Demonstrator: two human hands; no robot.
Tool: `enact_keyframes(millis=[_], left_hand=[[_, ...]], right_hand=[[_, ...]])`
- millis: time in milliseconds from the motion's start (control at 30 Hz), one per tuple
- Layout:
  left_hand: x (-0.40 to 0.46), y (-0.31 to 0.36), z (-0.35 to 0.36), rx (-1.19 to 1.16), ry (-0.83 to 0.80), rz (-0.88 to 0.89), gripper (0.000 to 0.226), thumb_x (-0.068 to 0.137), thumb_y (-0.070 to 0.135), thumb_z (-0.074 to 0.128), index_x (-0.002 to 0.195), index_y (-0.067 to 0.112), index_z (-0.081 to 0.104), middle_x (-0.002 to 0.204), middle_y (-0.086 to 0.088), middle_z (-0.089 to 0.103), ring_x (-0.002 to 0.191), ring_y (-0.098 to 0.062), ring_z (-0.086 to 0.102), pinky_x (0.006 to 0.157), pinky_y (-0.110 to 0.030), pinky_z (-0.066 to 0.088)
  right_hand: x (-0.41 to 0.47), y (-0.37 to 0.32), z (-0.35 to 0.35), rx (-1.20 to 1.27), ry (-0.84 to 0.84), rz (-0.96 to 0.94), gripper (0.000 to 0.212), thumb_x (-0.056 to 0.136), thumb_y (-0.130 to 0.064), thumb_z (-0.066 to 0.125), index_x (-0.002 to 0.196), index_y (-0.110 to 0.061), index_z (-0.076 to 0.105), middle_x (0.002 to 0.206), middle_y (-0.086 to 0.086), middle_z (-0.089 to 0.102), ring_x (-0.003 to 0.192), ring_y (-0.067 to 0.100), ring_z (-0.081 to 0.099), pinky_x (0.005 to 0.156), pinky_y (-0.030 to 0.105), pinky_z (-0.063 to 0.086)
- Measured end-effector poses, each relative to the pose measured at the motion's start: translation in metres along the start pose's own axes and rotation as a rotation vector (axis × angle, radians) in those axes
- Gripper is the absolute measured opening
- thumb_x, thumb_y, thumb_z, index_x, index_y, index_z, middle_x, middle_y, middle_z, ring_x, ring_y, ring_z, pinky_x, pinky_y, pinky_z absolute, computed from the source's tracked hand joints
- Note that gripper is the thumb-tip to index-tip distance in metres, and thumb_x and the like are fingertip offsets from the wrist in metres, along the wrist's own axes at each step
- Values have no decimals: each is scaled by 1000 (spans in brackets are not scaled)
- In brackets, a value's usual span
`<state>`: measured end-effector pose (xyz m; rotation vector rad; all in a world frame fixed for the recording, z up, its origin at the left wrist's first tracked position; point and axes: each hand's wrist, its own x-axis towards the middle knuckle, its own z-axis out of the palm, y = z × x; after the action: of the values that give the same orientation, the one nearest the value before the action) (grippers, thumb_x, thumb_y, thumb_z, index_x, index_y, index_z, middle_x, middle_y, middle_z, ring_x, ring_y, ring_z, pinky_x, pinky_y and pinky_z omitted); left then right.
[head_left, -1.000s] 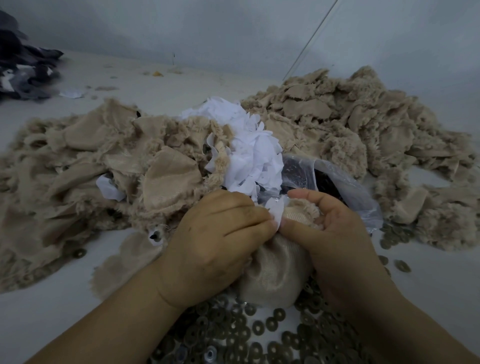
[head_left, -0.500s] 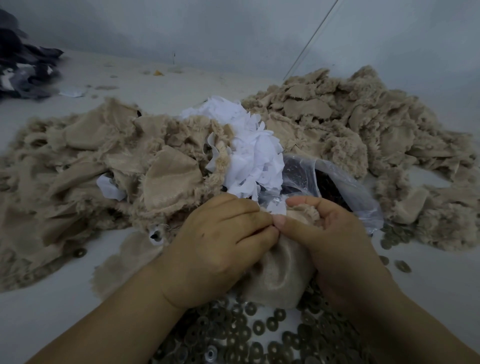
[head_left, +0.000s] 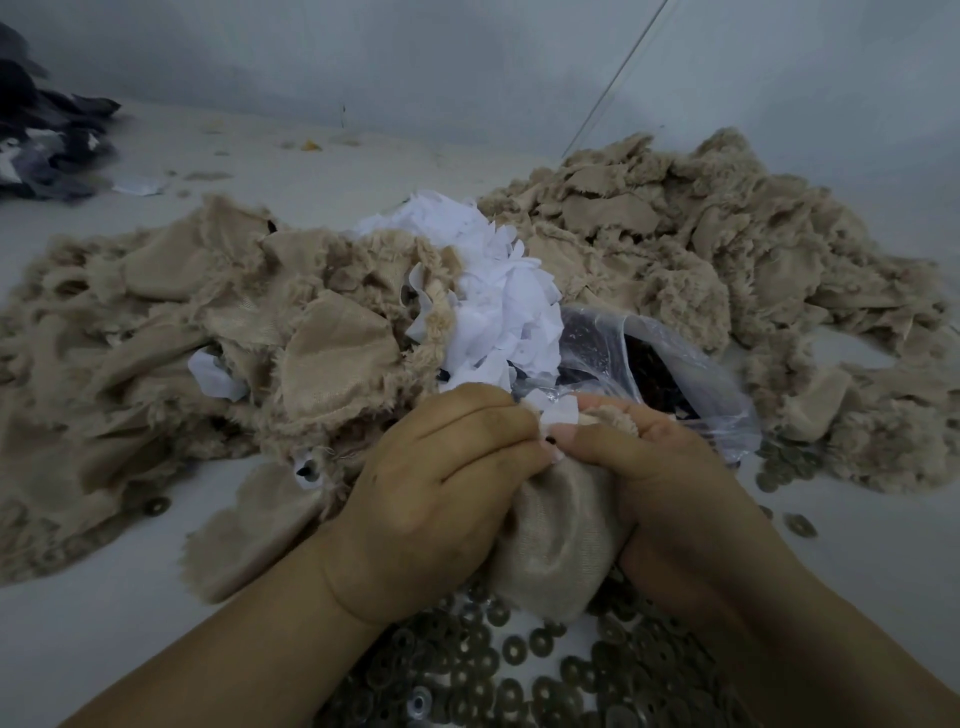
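Your left hand (head_left: 441, 493): fingers curled tight, their tips pinching the top edge of the beige fabric piece (head_left: 561, 551), right against your other thumb.
Your right hand (head_left: 670, 483): thumb and curled fingers grip the same piece from the other side, with its fuzzy edge showing in your palm.
Beige fabric piece: bunched between your two hands and hanging down from them.
White scrap (head_left: 561, 418): stands up between your fingertips, at the piece's top edge.
Black stud (head_left: 550, 441): a small dark dot just under your right thumb tip; too small for you to make out more.
Washers (head_left: 519, 654): a heap of metal rings on the worktop (head_left: 93, 639), under your wrists.
Plastic bag (head_left: 691, 379): clear, with dark bits inside, just beyond your right hand.
White scraps (head_left: 498, 296): piled beyond your left hand.
Plush heaps: one to your left (head_left: 208, 322), one beyond your right hand (head_left: 701, 249).
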<state>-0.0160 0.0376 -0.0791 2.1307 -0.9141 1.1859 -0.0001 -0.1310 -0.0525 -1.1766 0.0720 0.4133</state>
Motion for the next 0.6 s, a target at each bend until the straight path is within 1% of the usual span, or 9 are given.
enact_keyframes(millis=[67,133,233,300,367,400,467,533,600], left_hand=[[0,-3,0,29,-35,0,22,95,3,57,90,-8,75,98,-20,71,91,-33,68,87,-39,54],[3,-3,1,26,-79,-2,24,95,2,54,89,-8,75,96,-21,70,91,-32,66,88,-38,52],[5,-1,0,9,-166,-25,22,93,-4,53,86,-9,73,96,-21,69,90,-34,64,83,-42,51],[6,-2,-2,-3,-201,-35,13,87,-9,59,84,-9,72,97,-22,67,90,-35,62,80,-43,49],[5,1,-3,1,-220,-31,9,86,-3,64,85,-8,70,104,-23,65,95,-35,61,82,-43,48],[4,1,-4,8,-231,-26,11,86,3,66,88,-8,70,108,-23,64,98,-34,60,83,-43,48],[3,0,-2,43,-237,19,19,86,8,71,97,-7,72,110,-23,63,102,-34,59,85,-43,48],[3,-3,1,73,-222,66,20,88,4,71,105,-6,73,107,-23,65,100,-34,61,88,-41,48],[4,-6,2,59,-198,90,17,90,-2,67,105,-6,73,104,-22,68,97,-34,63,88,-40,49]], right_hand=[[0,-1,1,19,11,-1,56,66,-9,75,120,0,64,107,20,74,100,33,73,79,39,58],[0,-1,1,7,64,-52,55,61,-10,75,114,-4,65,100,17,76,91,29,75,70,33,60],[-1,1,0,-36,102,-120,47,60,-10,76,106,-8,67,94,13,77,84,26,76,63,28,60],[-1,4,1,-90,126,-155,36,68,-6,77,103,-10,70,94,12,78,85,26,76,64,29,60],[-1,3,1,-109,127,-139,27,79,1,73,104,-8,71,96,14,77,87,28,75,66,32,60],[-1,2,1,-93,106,-104,25,82,1,71,106,-6,71,98,17,76,89,30,75,68,34,60],[0,-2,0,-38,44,2,32,83,-3,70,114,0,67,106,23,73,97,35,73,77,39,60],[2,-6,-1,23,40,120,48,82,-3,71,128,3,58,116,25,69,108,37,69,96,46,54],[3,-7,-2,102,5,206,57,82,-1,70,136,3,50,124,25,66,117,37,64,106,47,47]])
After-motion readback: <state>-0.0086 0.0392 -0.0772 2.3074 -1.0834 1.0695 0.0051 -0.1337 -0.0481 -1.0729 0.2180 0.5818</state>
